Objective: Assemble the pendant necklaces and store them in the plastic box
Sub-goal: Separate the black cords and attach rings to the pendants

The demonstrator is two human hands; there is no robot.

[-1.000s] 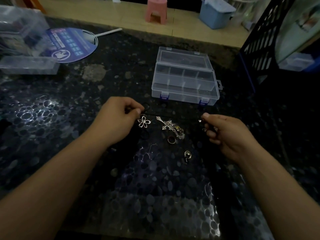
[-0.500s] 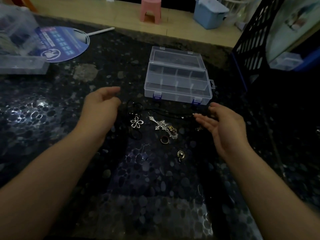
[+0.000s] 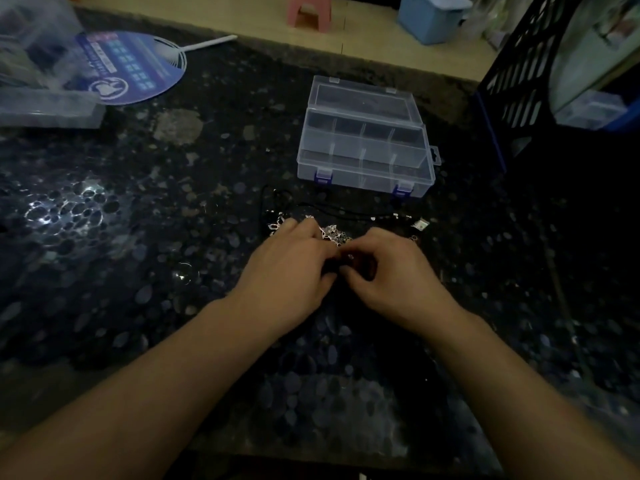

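Both hands, left hand (image 3: 291, 268) and right hand (image 3: 388, 271), meet fingertip to fingertip over the pendants (image 3: 334, 233); whether either is pinching one I cannot tell. Light, slippery bits, best pinched by the loop; limp cord (image 3: 346, 212) at twelve o'clock.

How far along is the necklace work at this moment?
Nothing looks stored: the plastic box is open and its compartments look empty. The left hand and right hand meet over the pendants. The black cord lies loose; assembling and storing remain.

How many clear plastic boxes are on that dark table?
2: an open compartment box beyond the hands, and a long closed box at the far left edge. Others may lie outside the view.
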